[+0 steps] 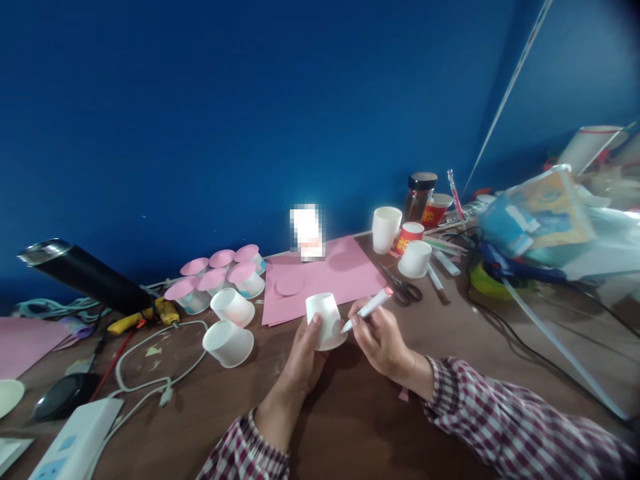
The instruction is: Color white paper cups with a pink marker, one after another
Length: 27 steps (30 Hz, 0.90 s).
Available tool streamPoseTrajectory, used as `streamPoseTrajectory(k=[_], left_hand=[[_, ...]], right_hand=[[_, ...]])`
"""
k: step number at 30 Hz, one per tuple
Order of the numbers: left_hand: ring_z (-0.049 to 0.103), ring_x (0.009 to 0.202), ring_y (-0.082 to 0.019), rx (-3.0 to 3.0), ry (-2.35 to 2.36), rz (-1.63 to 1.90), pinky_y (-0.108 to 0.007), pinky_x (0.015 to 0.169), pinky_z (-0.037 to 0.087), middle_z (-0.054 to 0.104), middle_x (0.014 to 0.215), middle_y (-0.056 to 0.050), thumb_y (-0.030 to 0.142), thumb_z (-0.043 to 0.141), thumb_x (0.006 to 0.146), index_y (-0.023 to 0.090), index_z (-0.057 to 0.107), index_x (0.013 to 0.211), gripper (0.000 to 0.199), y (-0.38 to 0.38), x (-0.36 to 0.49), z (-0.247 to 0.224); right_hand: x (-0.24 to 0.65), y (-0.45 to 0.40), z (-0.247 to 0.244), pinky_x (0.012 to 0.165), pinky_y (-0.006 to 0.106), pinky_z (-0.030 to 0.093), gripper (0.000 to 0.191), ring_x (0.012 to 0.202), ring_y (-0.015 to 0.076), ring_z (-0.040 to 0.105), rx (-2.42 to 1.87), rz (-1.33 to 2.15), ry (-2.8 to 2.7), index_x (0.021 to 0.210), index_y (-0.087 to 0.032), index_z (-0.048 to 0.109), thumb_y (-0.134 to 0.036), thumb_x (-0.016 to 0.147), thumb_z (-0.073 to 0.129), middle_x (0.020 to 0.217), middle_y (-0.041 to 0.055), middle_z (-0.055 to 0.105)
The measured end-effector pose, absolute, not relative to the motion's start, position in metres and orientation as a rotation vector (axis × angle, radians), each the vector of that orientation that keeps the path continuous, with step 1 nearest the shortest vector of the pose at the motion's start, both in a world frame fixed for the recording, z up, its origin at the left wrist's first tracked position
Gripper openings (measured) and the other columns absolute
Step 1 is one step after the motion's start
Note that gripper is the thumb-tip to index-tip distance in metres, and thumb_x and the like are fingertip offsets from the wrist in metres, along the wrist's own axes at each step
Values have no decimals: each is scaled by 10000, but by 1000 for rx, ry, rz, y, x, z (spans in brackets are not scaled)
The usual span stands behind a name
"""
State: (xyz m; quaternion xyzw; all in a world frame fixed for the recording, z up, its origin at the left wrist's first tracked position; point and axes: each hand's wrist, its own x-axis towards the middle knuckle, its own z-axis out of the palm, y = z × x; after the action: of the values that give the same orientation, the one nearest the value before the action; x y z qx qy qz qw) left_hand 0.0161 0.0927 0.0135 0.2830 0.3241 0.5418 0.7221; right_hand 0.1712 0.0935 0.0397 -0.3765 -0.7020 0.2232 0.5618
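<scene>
A white paper cup (324,321) is upside down in my left hand (305,350), with the thumb on its side and the fingers behind it. My right hand (383,339) grips a white marker (369,311) with a pinkish end, its tip at the cup's right side near the rim. Pink paper sheets (340,267) lie just beyond the cup, with a pink paper circle (289,285) on them. Two more white cups (229,345) stand to the left, beside several cups topped with pink circles (246,275).
Scissors (407,291), white cups (415,259), a red cup (411,237) and a dark-lidded jar (420,195) are at the right. A black cylinder (95,277), a cable (120,360) and a power strip (75,440) lie left. A blue wall rises behind.
</scene>
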Motion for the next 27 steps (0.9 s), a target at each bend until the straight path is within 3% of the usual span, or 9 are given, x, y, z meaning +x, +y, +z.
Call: streamPoseTrajectory(k=[20,27], left_hand=[[660,821,-190,467,751,1221,-323,839,511,714,878,-64,517,833,696,123,690,960,495,94,16,14],[662,821,-187,472,738,1201,-320,817,512,715,887,-66,517,806,731,125,687,977,478,94,16,15]], right_hand=[[172,95,42,542,215,458,136,540,124,579,-925,571,-1691,807,-200,535,-171,927,477,634,-3,620],[171,96,41,548,209,459,128,546,120,594,-908,510,-1658,831,-208,527,-143,932,482,646,-8,642]])
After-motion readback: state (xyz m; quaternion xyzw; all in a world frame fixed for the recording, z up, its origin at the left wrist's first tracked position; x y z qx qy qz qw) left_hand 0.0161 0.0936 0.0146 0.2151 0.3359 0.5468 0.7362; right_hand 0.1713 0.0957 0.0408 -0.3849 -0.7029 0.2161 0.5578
